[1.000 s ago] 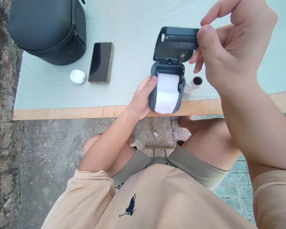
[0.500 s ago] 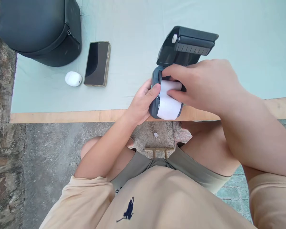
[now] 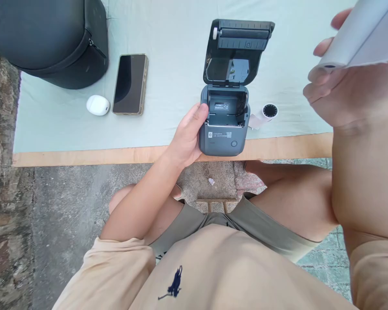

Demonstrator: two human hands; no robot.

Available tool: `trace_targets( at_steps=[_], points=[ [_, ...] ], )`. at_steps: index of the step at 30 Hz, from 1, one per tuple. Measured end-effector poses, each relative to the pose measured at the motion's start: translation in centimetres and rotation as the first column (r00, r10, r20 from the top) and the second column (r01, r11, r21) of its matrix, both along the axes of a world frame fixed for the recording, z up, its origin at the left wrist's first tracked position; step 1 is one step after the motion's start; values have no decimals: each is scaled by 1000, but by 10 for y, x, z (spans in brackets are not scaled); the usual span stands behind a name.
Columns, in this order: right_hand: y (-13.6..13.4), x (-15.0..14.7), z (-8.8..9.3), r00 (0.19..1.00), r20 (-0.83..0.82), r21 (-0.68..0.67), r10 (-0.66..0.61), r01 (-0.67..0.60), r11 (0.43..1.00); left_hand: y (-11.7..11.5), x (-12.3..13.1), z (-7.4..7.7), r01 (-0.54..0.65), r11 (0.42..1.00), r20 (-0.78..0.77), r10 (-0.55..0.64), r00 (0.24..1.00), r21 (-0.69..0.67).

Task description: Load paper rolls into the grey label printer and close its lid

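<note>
Left grip (image 3: 188, 133) holds the printer (image 3: 223, 144) by its side, and the lid (image 3: 210, 64) stands open. Right grip (image 3: 345, 94) grasps a paper roll (image 3: 358, 34), raised well apart from the printer. The printer is at the front edge of the counter (image 3: 116, 156); whether it touches, one cannot tell. Just beside it, on the right, is a white cylinder (image 3: 265, 115); farther left is the phone (image 3: 129, 84).

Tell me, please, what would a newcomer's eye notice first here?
Probably the white cylindrical paper roll, large in the upper right, held in the right hand's fingers. Next, the dark grey plastic printer, hinged lid open, at upper centre in the left hand's fingers. The bulky black zippered bag at upper left stands out.
</note>
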State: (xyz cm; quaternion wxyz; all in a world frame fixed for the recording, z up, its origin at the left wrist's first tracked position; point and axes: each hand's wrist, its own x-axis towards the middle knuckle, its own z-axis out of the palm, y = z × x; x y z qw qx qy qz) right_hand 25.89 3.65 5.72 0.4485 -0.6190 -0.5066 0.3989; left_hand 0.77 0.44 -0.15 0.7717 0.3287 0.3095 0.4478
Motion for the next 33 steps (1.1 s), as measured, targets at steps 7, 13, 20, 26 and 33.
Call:
trace_targets(
  at_steps=[7,13,20,26,33],
  points=[
    [3,21,-42,994,-27,-78,-108,106,991,-3,4,3,-40,999,-72,42,997,33],
    [-16,28,-44,929,368,180,30,-102,978,-6,5,5,-71,997,-128,74,989,25],
    [-20,28,-50,752,648,-67,124,-105,992,-4,-3,-1,-22,998,-122,28,992,54],
    [-39,20,-23,783,616,426,-82,-243,872,-6,-4,0,-36,998,-109,30,994,-54],
    [-50,-18,-30,535,839,172,101,-437,883,-7,0,6,-63,992,-92,53,994,-110]
  ],
)
